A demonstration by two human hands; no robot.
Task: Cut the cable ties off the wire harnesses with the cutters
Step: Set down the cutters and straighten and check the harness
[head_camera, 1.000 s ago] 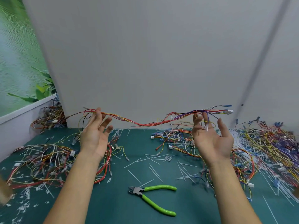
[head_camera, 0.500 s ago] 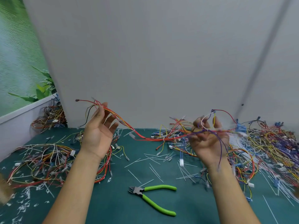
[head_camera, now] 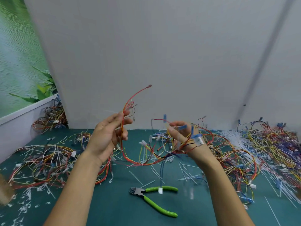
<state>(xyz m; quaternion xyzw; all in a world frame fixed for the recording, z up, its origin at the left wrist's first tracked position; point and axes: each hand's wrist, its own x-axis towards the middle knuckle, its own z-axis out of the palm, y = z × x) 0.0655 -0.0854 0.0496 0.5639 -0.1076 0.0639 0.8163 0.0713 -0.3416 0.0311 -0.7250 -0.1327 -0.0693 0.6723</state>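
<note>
2 bare hands held 1 wire harness (head_camera: 136, 163) above a green tabletop (head_camera: 114, 207). The harness was a thin bundle of red, orange and yellow wires, sagging in a loop between the hands, with 1 red end arching upward. The left hand (head_camera: 105, 137) had its grip pinched on the wires. The right hand (head_camera: 184, 136), blurred, had its grip curled round the other end. Green-handled cutters (head_camera: 141, 192) lay on the tabletop between the forearms, handles spread, among cut white ties (head_camera: 136, 177) and heaps (head_camera: 42, 160) of other harnesses.
</note>
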